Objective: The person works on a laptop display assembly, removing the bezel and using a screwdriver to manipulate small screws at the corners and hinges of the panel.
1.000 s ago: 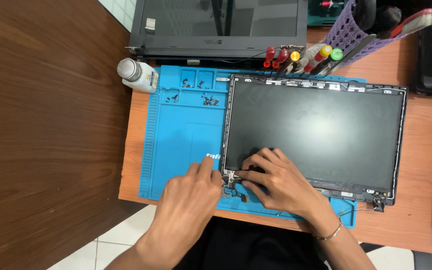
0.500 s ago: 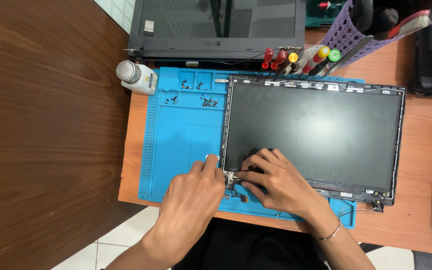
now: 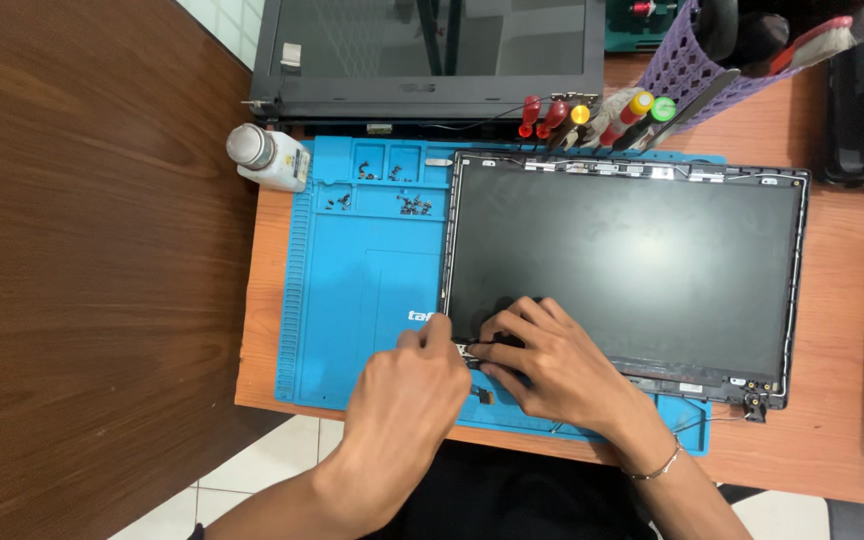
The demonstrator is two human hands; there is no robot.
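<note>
Hands at the near left corner of a laptop screen panel on a blue mat.
Since a second ago barely anything moved: left hand and right hand fingers stay pinched together on the corner hinge; screws beyond, screwdrivers farther back.

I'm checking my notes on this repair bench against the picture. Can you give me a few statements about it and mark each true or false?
1. Both hands are at the near left corner of the screen panel. True: the left hand and right hand meet there.
2. The mat under the panel is red. False: it is blue.
3. Small screws lie in the mat's top trays. True.
4. The white bottle stands on the panel. False: it stands off the mat's far left corner.
5. The right wrist is bare. False: it wears a thin bracelet.
</note>
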